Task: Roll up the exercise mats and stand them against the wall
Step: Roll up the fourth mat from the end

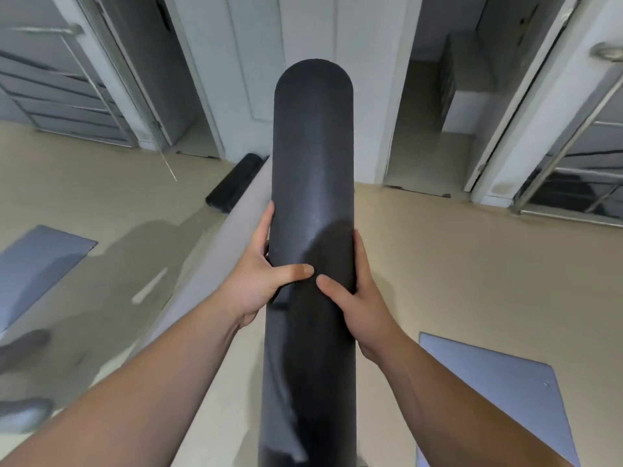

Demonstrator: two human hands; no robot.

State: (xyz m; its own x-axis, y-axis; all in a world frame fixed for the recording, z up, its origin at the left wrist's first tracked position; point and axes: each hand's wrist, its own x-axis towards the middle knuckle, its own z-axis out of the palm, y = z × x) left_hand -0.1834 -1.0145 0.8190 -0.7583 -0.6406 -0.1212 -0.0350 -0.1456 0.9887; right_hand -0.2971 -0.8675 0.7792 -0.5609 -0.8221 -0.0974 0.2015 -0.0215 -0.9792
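Between both hands, at the middle of the view, a dark rolled mat (313,163) is held lengthwise. Its long axis runs from the bottom edge of the view up and away from the person, toward a white wall (310,28) between two doorways. Its rounded far end is seen against that wall; its near end is cut off below, so whether it touches the floor cannot be told.

The left hand (266,281) is wrapped round the left side of the roll, thumb laid across the front. The right hand (357,298) is wrapped round the right side at almost the same level, thumb also across the front. The two thumb tips nearly meet, and both forearms are stretched forward, so neither hand is clearly the nearer.

A second rolled mat (234,183) is seen lying on the floor near the wall, left of the held roll. Two flat mats (43,261) (499,382) are spread on the floor, one at each side.

The roll probably has yet to be stood on end against the wall.
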